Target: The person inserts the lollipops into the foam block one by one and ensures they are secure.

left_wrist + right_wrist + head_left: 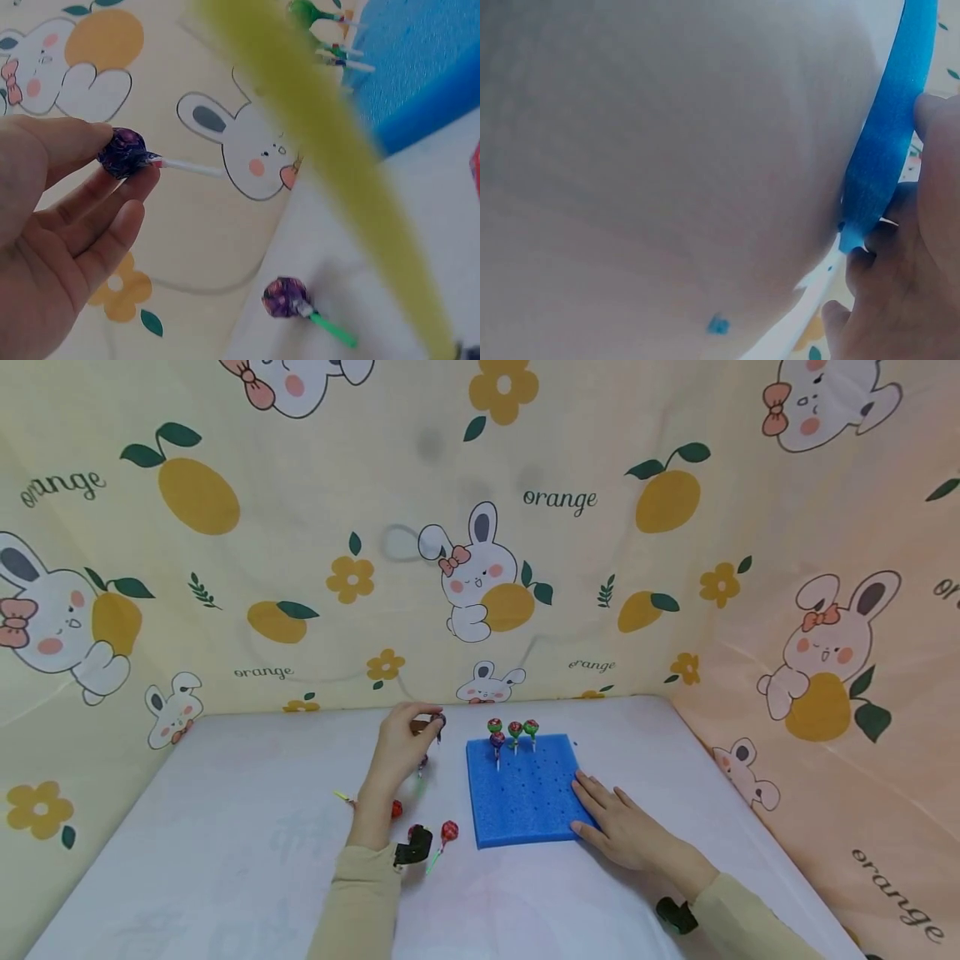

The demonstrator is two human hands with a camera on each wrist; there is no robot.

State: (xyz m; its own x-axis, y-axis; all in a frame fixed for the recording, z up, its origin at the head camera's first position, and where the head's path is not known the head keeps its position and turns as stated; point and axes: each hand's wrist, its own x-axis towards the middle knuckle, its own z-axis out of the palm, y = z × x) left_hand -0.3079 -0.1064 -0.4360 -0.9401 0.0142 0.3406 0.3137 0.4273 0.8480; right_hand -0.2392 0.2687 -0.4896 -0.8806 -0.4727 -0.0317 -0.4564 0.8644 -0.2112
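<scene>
Your head camera looks forward and down over the bench (247, 843), far enough back to take in its far corners and the rabbit-printed backdrop (420, 647) beyond. Your left wrist camera sits close to your left fingers (120, 232), tilted, facing past the bench's far edge. Your right wrist camera, beside your right fingers (861, 276), is filled mostly by near bench surface. All three share the blue foam board (517, 810).

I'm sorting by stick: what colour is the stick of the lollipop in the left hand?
The stick is white; the left wrist view shows it best.
</scene>
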